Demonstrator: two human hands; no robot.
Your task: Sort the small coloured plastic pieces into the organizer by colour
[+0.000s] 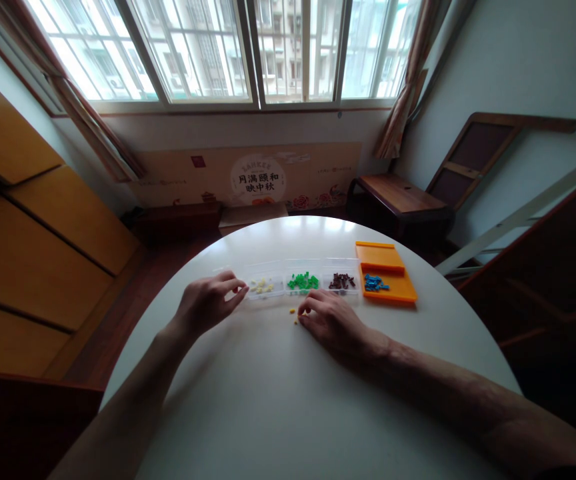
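Note:
My left hand [211,297] is at the left end of a clear plastic tray [284,289]. Its thumb and fingertips come together in a pinch; whether a small piece is between them cannot be made out. Pale yellow pieces [263,287] lie in the tray's left compartment, green pieces [303,282] in the middle one and dark brown pieces [342,281] in the right one. In front of the tray, my right hand [333,321] rests on the table with curled fingers beside a few small yellow pieces [293,311]. What those fingertips grip, if anything, is hidden.
An orange box [399,290] with its lid folded back holds blue pieces [376,283], right of the tray. Everything stands on a round white table [248,400]. Beyond its edge are a wooden bench [403,193], a printed panel [168,170] and windows.

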